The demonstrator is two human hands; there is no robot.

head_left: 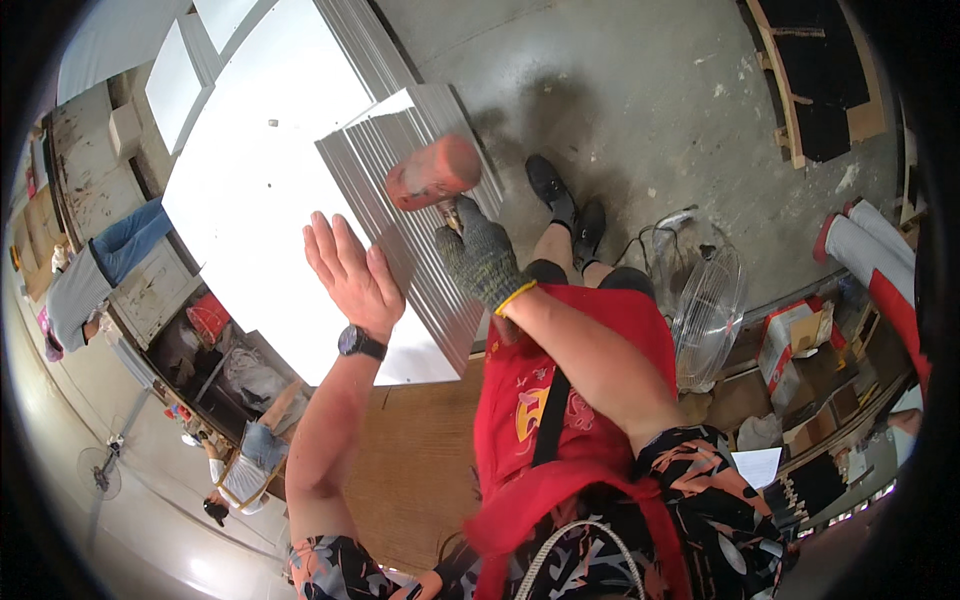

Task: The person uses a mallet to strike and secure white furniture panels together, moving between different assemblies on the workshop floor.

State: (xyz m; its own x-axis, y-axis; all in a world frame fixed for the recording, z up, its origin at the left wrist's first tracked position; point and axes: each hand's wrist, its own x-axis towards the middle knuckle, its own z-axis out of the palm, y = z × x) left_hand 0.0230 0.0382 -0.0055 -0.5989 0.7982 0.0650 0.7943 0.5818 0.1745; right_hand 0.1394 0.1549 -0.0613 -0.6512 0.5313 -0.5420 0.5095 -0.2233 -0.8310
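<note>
Mallet (433, 172) gripped in gloved right hand (480, 260); left hand (350, 270) open, flat above ribbed panel (425, 250).

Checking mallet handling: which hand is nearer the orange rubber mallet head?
Right. The gloved right hand grips the handle just under the orange rubber mallet head; the bare left hand lies flat on the white panel, apart.

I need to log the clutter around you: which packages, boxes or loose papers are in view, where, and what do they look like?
Open cardboard box: right of the fan, brown with white and red sides.
Flattened cardboard: lower right, brown, in loose pieces.
Paper sheet: by the right elbow, white, rectangular.
Red bag: under the table at left, crumpled.
No screens or signs show.
</note>
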